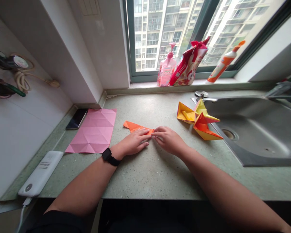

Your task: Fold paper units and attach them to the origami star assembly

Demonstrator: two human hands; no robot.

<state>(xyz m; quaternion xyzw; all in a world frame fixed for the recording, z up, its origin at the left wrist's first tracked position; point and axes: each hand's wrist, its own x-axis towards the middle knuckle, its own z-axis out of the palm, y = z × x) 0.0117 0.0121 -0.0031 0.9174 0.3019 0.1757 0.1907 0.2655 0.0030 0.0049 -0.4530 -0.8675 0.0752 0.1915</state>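
Note:
A folded strip of orange paper [132, 126] lies on the counter in front of me, partly covered by my fingers. My left hand [134, 141] rests on it with its fingers stretched out, pressing it down from above. At the strip's right end, my right hand [169, 139] pinches the paper edge between thumb and fingers. To the right stands a folded paper piece with several pointed pockets in yellow and orange [206, 127], near the sink. A creased pink paper sheet [93, 131] lies flat to the left of my left hand.
A dark phone [77, 118] lies beside the pink sheet. Nearer the left edge is a white power bank [41, 173] with a cable. The steel sink [264, 126] is at right. On the sill stand a pink pump bottle [166, 72], a red bag [189, 63] and an orange-white bottle [223, 66].

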